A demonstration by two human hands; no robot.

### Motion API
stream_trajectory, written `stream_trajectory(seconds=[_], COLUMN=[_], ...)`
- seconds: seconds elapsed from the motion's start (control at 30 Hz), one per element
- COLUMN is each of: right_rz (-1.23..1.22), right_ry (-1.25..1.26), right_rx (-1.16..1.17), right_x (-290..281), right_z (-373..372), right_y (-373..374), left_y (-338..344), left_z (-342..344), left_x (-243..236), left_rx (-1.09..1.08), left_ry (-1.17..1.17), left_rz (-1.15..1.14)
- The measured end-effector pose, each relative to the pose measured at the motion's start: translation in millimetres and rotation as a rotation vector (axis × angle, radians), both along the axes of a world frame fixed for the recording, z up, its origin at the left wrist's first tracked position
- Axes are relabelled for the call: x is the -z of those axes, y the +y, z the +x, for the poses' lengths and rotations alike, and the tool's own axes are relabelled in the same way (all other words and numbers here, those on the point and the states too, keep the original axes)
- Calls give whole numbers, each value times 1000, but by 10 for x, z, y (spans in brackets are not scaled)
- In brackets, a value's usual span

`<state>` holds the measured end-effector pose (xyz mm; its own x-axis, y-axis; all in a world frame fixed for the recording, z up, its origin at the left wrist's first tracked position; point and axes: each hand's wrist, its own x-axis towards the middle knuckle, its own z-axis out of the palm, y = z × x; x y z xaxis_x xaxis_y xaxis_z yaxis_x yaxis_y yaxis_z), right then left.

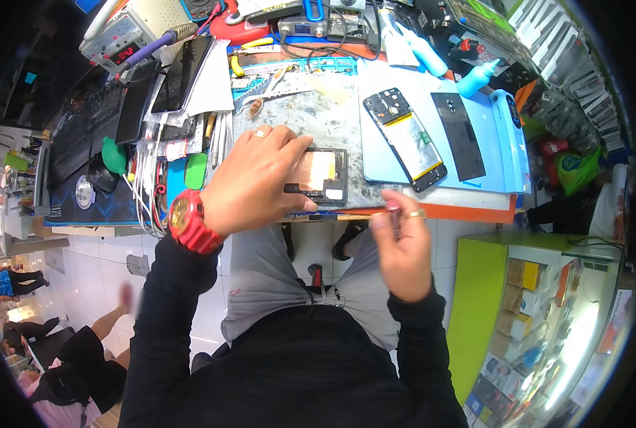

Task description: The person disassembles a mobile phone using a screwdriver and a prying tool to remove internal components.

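In the head view, the left hand's fingers held the phone frame near the grey mat's front edge. The right hand pinched a red-topped tool to its right, while an opened phone lay beyond on a blue sheet.

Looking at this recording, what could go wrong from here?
The dark, copper-panelled rectangular phone frame lies near the front edge of the grey work mat; it might slide off if the left hand loosens.

The slim, reddish-ended tool in the right hand sits at or beyond that edge and could drop to the white tiled floor.

The opened black phone shows its silver, yellow-edged battery, which a stray tool might nick.
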<state>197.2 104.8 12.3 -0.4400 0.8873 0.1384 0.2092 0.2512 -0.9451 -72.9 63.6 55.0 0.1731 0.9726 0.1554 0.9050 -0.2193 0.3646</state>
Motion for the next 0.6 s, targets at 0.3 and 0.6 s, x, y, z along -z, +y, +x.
stream_trajectory(seconds=[0.3, 0.6], right_rz=[227, -97], right_ry=[-253, 173], right_rx=[32, 8], right_x=[92, 79], right_z=[-422, -424], right_y=[-167, -248], left_y=[283, 166], left_z=[-83, -58], left_x=[-177, -205], left_rx=[48, -53], left_ry=[-55, -553], left_rz=[-253, -572])
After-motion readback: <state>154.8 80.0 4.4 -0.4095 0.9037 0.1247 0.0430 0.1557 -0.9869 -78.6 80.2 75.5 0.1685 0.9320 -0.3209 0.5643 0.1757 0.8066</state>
